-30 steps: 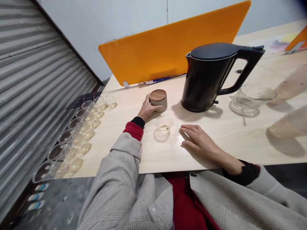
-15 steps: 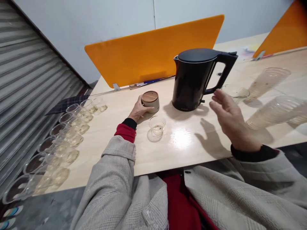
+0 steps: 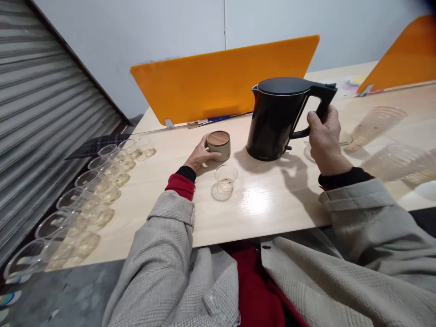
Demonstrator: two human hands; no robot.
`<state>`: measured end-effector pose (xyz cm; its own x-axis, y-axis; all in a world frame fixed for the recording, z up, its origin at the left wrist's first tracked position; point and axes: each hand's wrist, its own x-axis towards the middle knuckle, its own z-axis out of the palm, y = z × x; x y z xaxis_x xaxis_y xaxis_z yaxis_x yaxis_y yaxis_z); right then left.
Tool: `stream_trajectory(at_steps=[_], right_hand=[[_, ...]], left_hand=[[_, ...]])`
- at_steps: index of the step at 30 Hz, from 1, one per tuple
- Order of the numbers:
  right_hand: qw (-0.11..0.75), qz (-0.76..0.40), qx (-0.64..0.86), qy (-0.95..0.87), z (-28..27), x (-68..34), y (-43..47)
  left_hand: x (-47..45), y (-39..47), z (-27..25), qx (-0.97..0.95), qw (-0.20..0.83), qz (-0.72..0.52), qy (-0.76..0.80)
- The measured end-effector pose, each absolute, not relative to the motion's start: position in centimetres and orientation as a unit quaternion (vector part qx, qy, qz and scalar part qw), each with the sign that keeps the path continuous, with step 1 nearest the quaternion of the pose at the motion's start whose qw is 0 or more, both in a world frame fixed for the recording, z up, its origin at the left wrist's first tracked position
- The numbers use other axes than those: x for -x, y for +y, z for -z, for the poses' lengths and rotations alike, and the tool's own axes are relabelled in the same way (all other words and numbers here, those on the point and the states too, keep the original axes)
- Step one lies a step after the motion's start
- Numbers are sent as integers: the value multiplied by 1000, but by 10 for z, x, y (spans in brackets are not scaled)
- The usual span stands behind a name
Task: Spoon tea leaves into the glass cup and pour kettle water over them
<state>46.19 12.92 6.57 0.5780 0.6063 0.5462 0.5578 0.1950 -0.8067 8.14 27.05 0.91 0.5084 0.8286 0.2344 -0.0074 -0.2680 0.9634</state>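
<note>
My left hand (image 3: 200,155) is wrapped round the side of a small grey canister (image 3: 220,150) with a wooden lid, which stands on the table. Close in front of it is a clear plastic cup (image 3: 225,178) with a few dark specks at the bottom. A black electric kettle (image 3: 277,120) stands upright to the right, its lid down. Its handle is in the grasp of my right hand (image 3: 325,138), the thumb lying on the near side. Behind that wrist, a clear dish or cup (image 3: 344,140) is partly hidden.
Rows of clear cups (image 3: 97,195) with pale liquid line the table's left edge. Stacks of clear cups (image 3: 378,127) lie on the right. An orange divider (image 3: 221,81) runs along the back, with another orange panel (image 3: 405,54) at far right.
My right hand has gone from hovering open beside the kettle to closing round its handle. My left hand stays on the canister. The view has shifted slightly.
</note>
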Motion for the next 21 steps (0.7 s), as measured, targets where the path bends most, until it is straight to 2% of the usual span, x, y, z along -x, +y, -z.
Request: stream_trajectory(at_steps=[3,8,15,21], right_hand=[[687,-29,633,-355,-74,-455,137],[722,-122,606,-311,-83,-451,142],[711,-127,595,-352,-82,-446,135],[702,-121,584,-389,-77,-443,127]], left_hand=[[-63,271,-17,-682,510,-406,331],[-25,246,-35,-676,458,-461,347],[-31,180,-46,-748,525,-311,263],[-55,165,-35,-766,546,-256,223]])
